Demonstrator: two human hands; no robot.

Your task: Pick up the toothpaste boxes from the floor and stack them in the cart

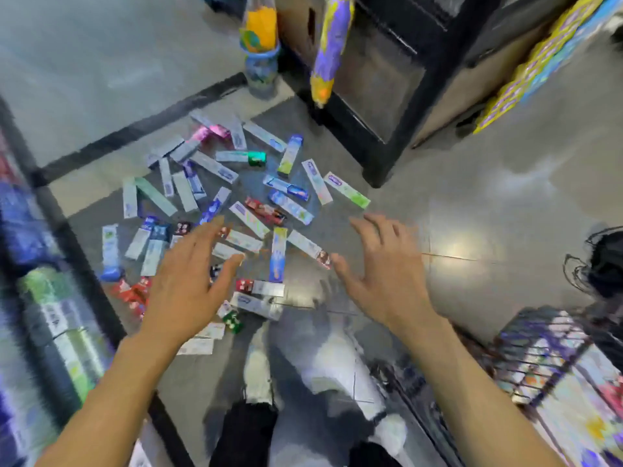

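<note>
I have both hands out over the scatter with nothing in them: my left hand has its fingers straight and spread, hovering above the near-left part of the toothpaste boxes, and my right hand is equally spread, just right of the pile's near edge, over bare floor. Whether either fingertip touches a box I cannot tell; the frame is smeared by motion. The boxes lie loose on the floor, criss-crossed at all angles, some overlapping, the whole heap just in front of my legs. The wire cart sits to the right of the pile and nearer to me, and already seems to hold some packaging. I judge this to be the reach before a pick: nothing is gripped yet. Next I need to close on one or several boxes lying parallel, such as the upright blue box between my hands, then carry them right to the cart.
</note>
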